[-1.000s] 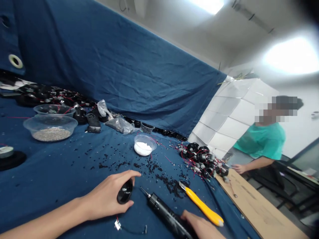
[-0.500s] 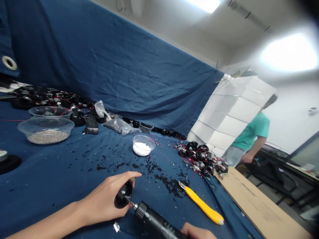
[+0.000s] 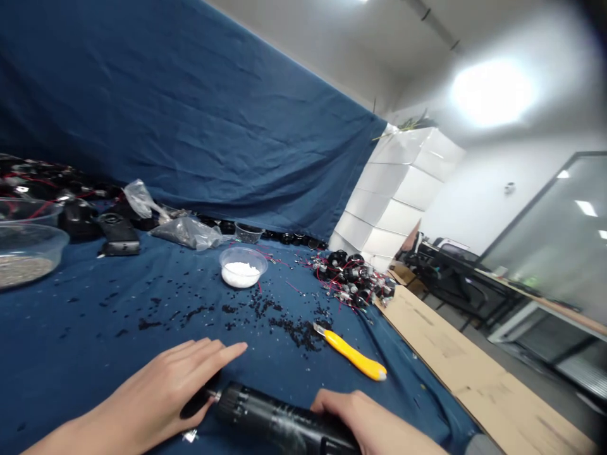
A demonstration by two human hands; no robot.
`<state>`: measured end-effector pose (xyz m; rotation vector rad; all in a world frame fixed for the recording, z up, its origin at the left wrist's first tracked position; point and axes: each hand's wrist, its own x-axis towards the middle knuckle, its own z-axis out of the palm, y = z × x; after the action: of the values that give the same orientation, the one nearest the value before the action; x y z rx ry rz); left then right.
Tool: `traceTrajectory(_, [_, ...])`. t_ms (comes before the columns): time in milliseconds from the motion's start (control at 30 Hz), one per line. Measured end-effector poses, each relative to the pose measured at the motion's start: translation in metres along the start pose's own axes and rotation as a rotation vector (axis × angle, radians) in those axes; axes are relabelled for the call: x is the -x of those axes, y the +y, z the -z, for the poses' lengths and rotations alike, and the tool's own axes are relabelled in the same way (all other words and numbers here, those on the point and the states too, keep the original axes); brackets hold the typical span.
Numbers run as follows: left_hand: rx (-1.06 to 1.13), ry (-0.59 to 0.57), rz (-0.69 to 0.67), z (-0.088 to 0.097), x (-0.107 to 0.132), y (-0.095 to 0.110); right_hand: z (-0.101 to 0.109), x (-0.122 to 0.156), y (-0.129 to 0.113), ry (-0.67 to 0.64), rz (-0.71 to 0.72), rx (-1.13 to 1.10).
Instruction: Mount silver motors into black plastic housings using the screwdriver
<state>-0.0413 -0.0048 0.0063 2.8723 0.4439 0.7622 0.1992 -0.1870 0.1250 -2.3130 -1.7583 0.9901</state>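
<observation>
My right hand (image 3: 363,420) grips a black electric screwdriver (image 3: 279,420) that lies almost level across the bottom of the view. Its metal bit reaches left to a black round part (image 3: 196,402), which sits mostly hidden under my left hand (image 3: 164,395). That hand's fingers lie straight and together over the part, pressing it near the blue cloth. A yellow utility knife (image 3: 353,357) lies on the cloth beyond my right hand, not touching it. Black crumbs (image 3: 296,332) are scattered ahead of my fingertips.
A small clear bowl of white granules (image 3: 241,275) and a heap of black parts with red wires (image 3: 348,278) stand on the blue cloth (image 3: 142,316). Clear bowls (image 3: 28,256) and plastic bags (image 3: 187,232) lie left; cardboard (image 3: 450,347) runs along the right edge.
The view has swung right. The screwdriver has come closer and its bit now meets the black part, which tilts under my flatter left hand. The person in the green shirt has gone from view.
</observation>
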Motion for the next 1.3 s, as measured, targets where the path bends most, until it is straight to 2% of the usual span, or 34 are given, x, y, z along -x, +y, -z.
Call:
traceTrajectory(133, [-0.082, 0.003, -0.095, -0.001, 0.0, 0.005, 0.015, 0.016, -0.018, -0.025, 0.017, 0.02])
traceTrajectory(267, [-0.138, 0.011, -0.105, -0.001, 0.0, 0.005, 0.024, 0.024, -0.03, -0.06, 0.08, 0.056])
traceTrajectory(567, [-0.101, 0.016, -0.072, -0.004, 0.007, -0.005, 0.019, 0.016, -0.017, -0.019, 0.09, 0.049])
traceTrajectory(767, [-0.061, 0.038, -0.074, 0.001, 0.006, -0.005, 0.023, 0.016, -0.028, -0.022, 0.125, 0.027])
traceTrajectory(1000, [0.059, -0.103, 0.113, 0.0, 0.002, -0.005, 0.016, 0.016, -0.032, 0.03, 0.131, 0.05])
traceTrajectory(1167, [0.113, -0.126, 0.142, 0.001, 0.0, -0.012, 0.014, 0.0, -0.024, 0.024, 0.223, 0.044])
traceTrajectory(1300, [0.193, -0.164, 0.16, 0.007, -0.003, -0.004, 0.013, -0.002, -0.021, 0.064, 0.264, 0.101])
